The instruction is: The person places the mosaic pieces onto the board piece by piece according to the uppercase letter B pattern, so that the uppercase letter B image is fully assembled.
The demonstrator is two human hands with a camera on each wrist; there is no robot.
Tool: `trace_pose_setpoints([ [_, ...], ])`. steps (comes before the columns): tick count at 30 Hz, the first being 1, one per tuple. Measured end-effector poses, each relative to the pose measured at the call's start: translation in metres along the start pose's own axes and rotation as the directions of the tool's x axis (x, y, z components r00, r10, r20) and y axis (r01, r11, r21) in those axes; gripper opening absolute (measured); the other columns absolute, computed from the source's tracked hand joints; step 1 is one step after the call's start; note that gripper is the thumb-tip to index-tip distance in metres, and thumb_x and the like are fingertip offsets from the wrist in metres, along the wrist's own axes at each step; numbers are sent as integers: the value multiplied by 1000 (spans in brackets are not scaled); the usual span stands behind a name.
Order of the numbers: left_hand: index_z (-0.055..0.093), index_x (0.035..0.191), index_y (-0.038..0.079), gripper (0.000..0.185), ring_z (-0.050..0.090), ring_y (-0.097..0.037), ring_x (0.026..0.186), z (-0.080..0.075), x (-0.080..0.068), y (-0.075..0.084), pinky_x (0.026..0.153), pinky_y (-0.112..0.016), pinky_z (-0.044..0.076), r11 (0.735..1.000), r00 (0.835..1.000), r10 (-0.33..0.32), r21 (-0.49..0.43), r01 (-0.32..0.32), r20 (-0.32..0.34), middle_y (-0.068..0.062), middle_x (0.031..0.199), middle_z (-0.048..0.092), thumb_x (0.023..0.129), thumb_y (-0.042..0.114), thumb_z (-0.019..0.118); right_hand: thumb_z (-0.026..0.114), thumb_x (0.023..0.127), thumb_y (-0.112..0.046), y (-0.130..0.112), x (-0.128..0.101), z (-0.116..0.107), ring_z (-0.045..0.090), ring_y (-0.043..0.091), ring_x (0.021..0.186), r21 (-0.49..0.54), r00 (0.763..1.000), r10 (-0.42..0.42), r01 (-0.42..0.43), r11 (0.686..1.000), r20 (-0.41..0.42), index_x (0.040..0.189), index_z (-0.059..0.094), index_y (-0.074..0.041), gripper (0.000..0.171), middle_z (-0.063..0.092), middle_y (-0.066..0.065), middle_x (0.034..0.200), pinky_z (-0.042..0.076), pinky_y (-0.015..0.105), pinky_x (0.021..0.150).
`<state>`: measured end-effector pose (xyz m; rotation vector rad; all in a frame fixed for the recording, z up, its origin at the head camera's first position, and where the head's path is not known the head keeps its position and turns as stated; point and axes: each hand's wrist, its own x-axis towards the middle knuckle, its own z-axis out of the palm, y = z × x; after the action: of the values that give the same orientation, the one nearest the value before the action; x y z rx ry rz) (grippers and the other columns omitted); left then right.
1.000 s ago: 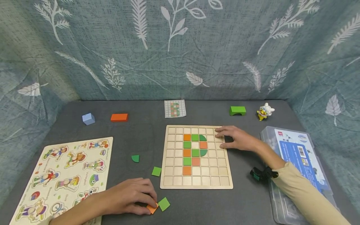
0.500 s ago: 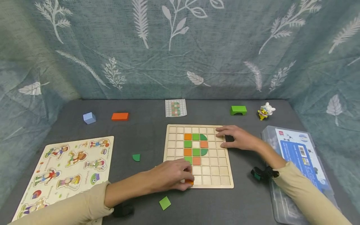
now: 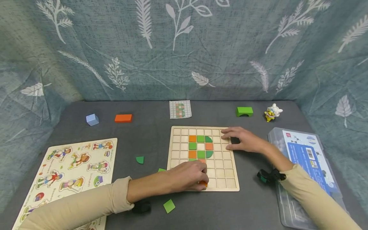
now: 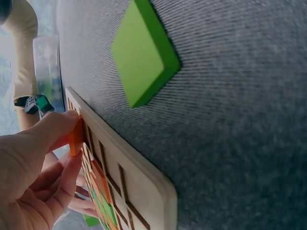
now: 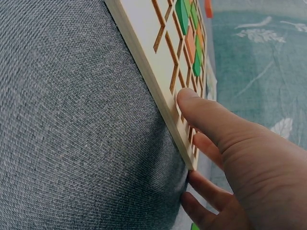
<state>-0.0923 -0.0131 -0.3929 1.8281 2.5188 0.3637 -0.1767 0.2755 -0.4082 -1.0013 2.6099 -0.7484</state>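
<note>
My left hand (image 3: pixel 188 175) is over the lower part of the wooden grid board (image 3: pixel 221 183), pinching an orange square tile (image 4: pixel 76 139) between thumb and fingers. In the left wrist view the tile stands on edge, close over the grid. Green, orange and dark-green rounded tiles (image 3: pixel 209 154) sit in the board's cells; my left hand hides some lower cells. My right hand (image 3: pixel 244 140) rests at the board's upper right edge, fingers extended, the thumb (image 5: pixel 189 98) lying on the rim area. A loose light-green square tile (image 4: pixel 144 57) lies below the board.
A dark-green quarter-round tile (image 3: pixel 140 160) and another green tile (image 3: pixel 162 170) lie left of the board. A pattern card (image 3: pixel 180 109) lies behind it. A sports picture puzzle (image 3: pixel 112 159) is at left, a clear plastic box (image 3: pixel 283 198) at right. Blocks and a figurine (image 3: pixel 272 112) stand along the back.
My left hand has come from the tiles at lower left onto the board with an orange tile, then shifted right across its lower rows. My right hand keeps its place.
</note>
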Motion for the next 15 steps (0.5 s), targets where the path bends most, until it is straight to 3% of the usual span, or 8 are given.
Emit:
trace_pose_setpoints([
  [6, 71, 81, 22, 5, 51, -6, 74, 0, 1, 0, 62, -13, 39, 1000, 1000, -18, -9, 19, 18, 7, 82, 60, 85, 25, 72, 71, 88, -19, 1, -1, -1, 44, 43, 132, -1, 1000, -4, 4, 1000, -4, 123, 65, -5, 38, 51, 20, 140, 34, 60, 106],
  [12, 73, 79, 27, 6, 45, -6, 71, -2, -1, 2, 60, -14, 35, 995, 1000, -20, 95, 19, 12, 10, 81, 58, 85, 28, 72, 70, 89, -21, 0, 0, -1, 43, 43, 132, 0, 1000, -7, 7, 1000, 4, 124, 64, -5, 39, 51, 20, 141, 35, 60, 105],
  [15, 75, 82, 29, 6, 43, -6, 72, -4, -2, 1, 58, -12, 31, 996, 999, -28, 83, 26, 25, 11, 82, 57, 86, 27, 71, 70, 89, -21, 0, 0, 0, 43, 44, 132, -1, 1000, -6, 6, 1000, 3, 124, 64, -5, 39, 51, 20, 140, 35, 61, 105],
])
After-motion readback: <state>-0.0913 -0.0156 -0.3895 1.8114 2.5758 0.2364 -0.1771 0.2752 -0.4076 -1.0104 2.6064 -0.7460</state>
